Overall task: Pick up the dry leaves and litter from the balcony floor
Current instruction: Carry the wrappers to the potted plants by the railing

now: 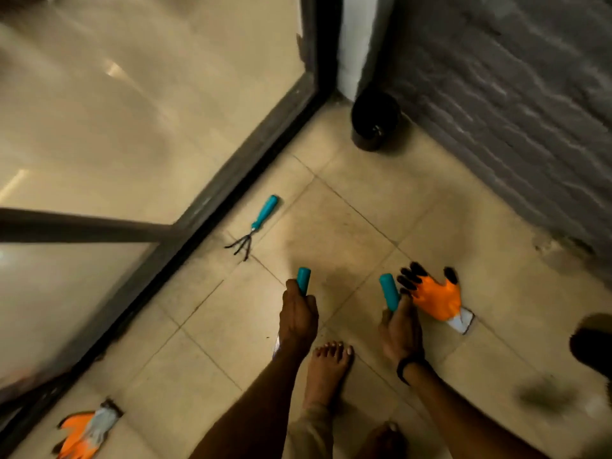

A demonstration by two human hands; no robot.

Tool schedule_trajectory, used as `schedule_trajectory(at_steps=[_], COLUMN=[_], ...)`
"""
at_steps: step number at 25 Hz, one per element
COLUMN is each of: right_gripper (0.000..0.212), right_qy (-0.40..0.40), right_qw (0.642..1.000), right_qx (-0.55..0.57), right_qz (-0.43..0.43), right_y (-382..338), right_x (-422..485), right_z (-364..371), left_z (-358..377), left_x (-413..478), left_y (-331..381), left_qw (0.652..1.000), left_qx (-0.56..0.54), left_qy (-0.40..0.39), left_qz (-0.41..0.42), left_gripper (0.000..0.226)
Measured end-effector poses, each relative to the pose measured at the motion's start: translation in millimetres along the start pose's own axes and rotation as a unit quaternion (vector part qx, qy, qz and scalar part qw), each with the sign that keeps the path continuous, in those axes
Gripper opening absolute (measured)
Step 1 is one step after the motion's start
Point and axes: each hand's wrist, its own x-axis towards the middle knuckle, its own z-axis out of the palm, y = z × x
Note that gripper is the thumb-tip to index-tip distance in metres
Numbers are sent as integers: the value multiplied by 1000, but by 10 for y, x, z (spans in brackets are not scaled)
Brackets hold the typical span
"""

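My left hand (298, 314) grips a garden tool by its teal handle (303, 279); a bit of its metal end shows below the wrist. My right hand (399, 326) holds a second teal-handled tool (389, 291), its working end hidden behind the hand. A small teal hand rake (255, 223) lies on the beige tiles near the door track. An orange glove with black fingertips (433, 294) lies just right of my right hand. A second orange and grey glove (84, 432) lies at the bottom left. A dark patch of dirt (539, 395) marks the floor at the lower right.
A black bucket (374, 122) stands in the far corner by a white pillar. A dark-framed glass sliding door (212, 200) runs along the left. A grey brick wall (516, 104) bounds the right. My bare foot (328, 369) is between my arms. A dark pot edge (592, 342) shows at right.
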Motion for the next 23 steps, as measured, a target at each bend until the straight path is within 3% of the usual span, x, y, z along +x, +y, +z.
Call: schedule_trajectory(at_steps=[3,7,12,17,20,23], right_gripper=[33,34,33,35,42,54], right_qy=[-5,-30,-106,-180,-230,-282], right_qw=[993,979,955,933,903,864], right_qx=[-59,-123,-185,-198,-229,-279], right_qz=[-99,-161,-206,-242,-281,-311], right_y=[-620,-1607,-2470,-3009,-3145,-3085], right_x=[-125,-515,-1654,-3061,-3934,-4692], right_z=[-105,-461,-911,-1343,-1598,-1775], left_z=[-524,-1281,-2265,-3091,-3367,-3574], left_x=[-223,-719,-1791,-2945,-3617,-4292], left_y=[-332,-525,-471,-254,-164,-159], left_qw=[996,975,927,885,869,823], left_qx=[-35,-122,-224,-282,-300,-366], left_qy=[55,107,187,251,279,303], left_qz=[-67,-155,-234,-271,-278,-311], left_gripper=[20,19,29,31,32,35])
